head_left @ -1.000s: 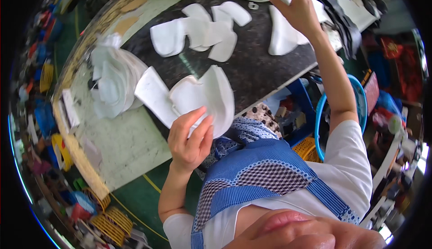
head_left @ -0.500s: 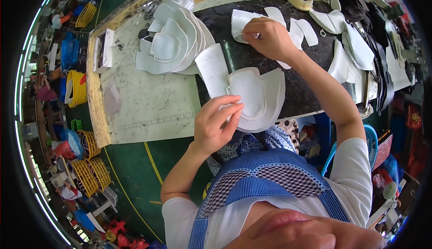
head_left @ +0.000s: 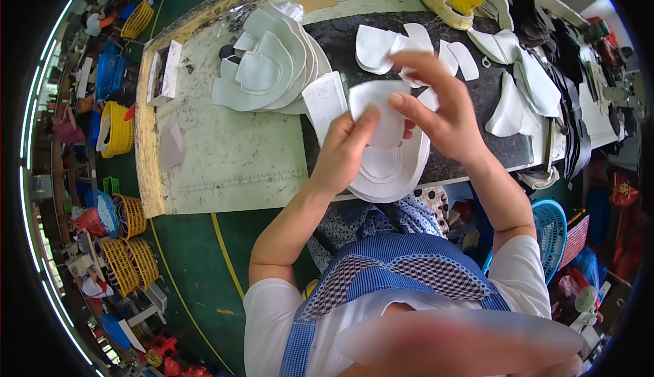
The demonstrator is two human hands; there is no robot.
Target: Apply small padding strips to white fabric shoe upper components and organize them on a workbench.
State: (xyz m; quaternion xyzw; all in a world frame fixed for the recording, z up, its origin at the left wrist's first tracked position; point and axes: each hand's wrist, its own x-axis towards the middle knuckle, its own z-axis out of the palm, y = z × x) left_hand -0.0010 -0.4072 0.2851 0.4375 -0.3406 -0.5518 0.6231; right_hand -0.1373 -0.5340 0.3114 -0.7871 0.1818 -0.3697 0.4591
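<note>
Over the dark surface (head_left: 487, 152) of the desk (head_left: 231, 162), near its front edge, a small white piece (head_left: 376, 108) with rounded corners is held up in front of me. My left hand (head_left: 340, 151) has it pinched at its lower left, thumb lying on top and fingers tucked beneath. My right hand (head_left: 446, 114) is at the other side, thumb and forefinger spread well apart, the forefinger blurred; its thumb overlaps the piece's right edge, though I cannot tell whether it presses on it. Just below the piece, partly covered by it, lies a U-shaped white stack (head_left: 395, 185) close to my apron (head_left: 402, 258). To the left, a white strip (head_left: 323, 101) slants behind my left hand, and beyond it sits a heap of layered white pieces (head_left: 262, 70). Past my right fingers, loose white pieces (head_left: 375, 44) overlap one another, and farther right lie larger curved white pieces (head_left: 504, 108).
</note>
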